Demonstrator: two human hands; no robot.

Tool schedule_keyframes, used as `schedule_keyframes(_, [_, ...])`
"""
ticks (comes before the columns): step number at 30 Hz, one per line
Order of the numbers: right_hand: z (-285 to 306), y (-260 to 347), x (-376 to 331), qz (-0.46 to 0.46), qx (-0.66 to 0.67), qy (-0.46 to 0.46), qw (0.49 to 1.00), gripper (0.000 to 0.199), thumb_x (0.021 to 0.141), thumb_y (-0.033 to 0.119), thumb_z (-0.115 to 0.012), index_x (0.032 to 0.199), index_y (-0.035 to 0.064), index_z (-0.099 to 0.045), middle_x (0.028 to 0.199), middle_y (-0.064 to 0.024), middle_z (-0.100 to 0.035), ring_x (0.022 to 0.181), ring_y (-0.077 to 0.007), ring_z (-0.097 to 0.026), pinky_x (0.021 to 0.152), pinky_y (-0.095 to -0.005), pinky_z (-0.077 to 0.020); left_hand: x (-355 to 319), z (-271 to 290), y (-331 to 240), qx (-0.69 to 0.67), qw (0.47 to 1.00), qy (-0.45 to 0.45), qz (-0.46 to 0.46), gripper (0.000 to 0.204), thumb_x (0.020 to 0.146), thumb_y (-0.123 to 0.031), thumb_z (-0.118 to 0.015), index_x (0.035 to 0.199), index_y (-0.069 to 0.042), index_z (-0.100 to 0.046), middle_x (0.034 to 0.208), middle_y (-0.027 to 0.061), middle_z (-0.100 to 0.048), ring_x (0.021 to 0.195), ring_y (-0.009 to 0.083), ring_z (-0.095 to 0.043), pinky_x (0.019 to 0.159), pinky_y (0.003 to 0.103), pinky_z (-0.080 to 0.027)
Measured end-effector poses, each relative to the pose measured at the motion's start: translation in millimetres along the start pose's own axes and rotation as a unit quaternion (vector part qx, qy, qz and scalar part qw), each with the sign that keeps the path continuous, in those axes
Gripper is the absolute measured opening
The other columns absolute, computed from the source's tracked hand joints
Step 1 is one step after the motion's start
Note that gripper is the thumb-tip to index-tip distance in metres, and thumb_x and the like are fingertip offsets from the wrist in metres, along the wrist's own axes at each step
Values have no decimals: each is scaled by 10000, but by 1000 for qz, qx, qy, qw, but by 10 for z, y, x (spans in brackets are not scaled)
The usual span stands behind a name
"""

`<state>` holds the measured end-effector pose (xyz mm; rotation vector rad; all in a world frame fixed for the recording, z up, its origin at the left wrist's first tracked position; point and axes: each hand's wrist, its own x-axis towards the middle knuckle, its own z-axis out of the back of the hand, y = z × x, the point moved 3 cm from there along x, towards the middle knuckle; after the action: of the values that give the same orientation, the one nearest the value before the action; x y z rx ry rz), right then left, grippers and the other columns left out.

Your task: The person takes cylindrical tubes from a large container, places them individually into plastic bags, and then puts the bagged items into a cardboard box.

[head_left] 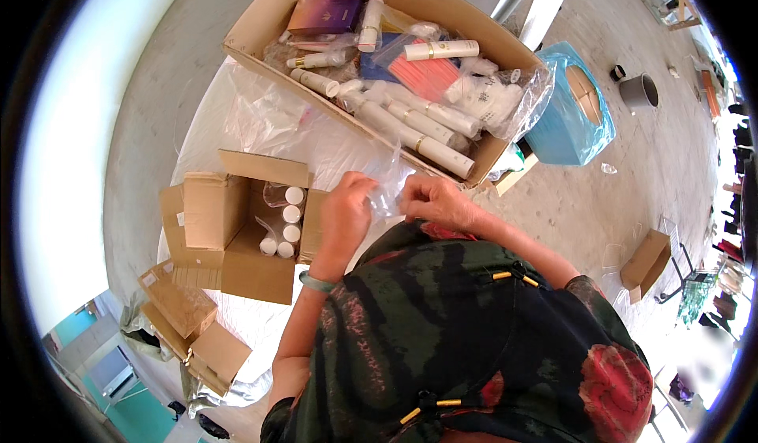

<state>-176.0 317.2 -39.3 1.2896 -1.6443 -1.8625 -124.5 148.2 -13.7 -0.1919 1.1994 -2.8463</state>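
Observation:
Between my two hands a clear plastic bag (385, 200) is stretched, close in front of my body. My left hand (347, 210) is closed on its left side, slightly blurred. My right hand (436, 200) pinches the other side with bent fingers. To the left of my left hand stands an open small cardboard box (257, 275). Several white-capped containers (293, 196) stand inside it along its right side. Beyond my hands lies a large open cardboard box (260, 60). It holds several white bottles (407, 135), some in clear plastic, and a purple box (325, 13).
Clear plastic bags (264, 115) lie on the covered table (207, 139) beside the large box. Another cardboard box (185, 305) is at the lower left. A bin lined with a blue bag (572, 119) stands right of the large box, and a grey bucket (639, 93) farther off.

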Motion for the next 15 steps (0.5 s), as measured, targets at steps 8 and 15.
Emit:
schedule_keyframes(8, [-77, -79, 18, 31, -53, -30, 998, 155, 795, 163, -622, 786, 18, -567, 664, -74, -593, 627, -136, -549, 609, -302, -456, 69, 101, 124, -259, 940, -54, 215, 368, 739, 77, -520, 1088, -19, -588, 836, 114, -560, 652, 230, -572, 596, 319, -470])
schedule_keyframes(15, [620, -396, 71, 38, -378, -253, 890, 260, 782, 218, -624, 988, 69, -568, 976, -131, -587, 927, -342, -570, 799, -435, -451, 64, 339, 91, -8, 994, -66, 88, 384, 748, 56, -547, 1123, -25, -557, 837, 117, -554, 665, 239, -575, 586, 317, -468])
